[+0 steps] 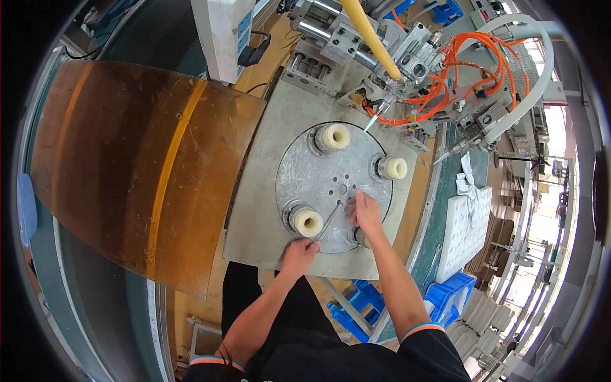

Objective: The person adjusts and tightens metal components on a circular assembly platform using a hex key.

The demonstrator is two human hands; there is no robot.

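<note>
Fingers: left hand (300,256) pinched round the near end of a thin tool (330,219); right hand (367,213) half-curled by the plate's centre, close to the tool's far end (whether it grips anything, can't tell).
Brown sheet: big translucent brown sheet (121,178) on the left, yellow stripe across it, edge beside the bed; not being handled.
Grey bed: flat grey bed (258,213) under everything central; person stands right at its near edge, presumably so both hands reach the middle.
Round plate: scuffed metal round plate (299,172) set in the bed; fixtures spread round its rim, likely spacing them evenly and leaving the centre free to work on.
Nozzle side: yellow tube (372,41) and orange hoses (503,63) at the far side; white nozzle tip (372,122) angled down toward the plate's rim, probably aimed at whichever fixture sits there.
Cream rings: three cream rings visible, far (335,136), right (394,168), near left (308,223), each on a metal holder; near-right holder (361,237) mostly under the right forearm (ring or not, can't tell).
Tool: slim, straight, dull metal, maybe a hex key (too small to confirm); slants over the plate from left fingers to centre, likely held by its end for reach.
Bolt holes: small dark bolt holes (347,177) clustered mid-plate; tool's far end just beside them, contact unclear.
</note>
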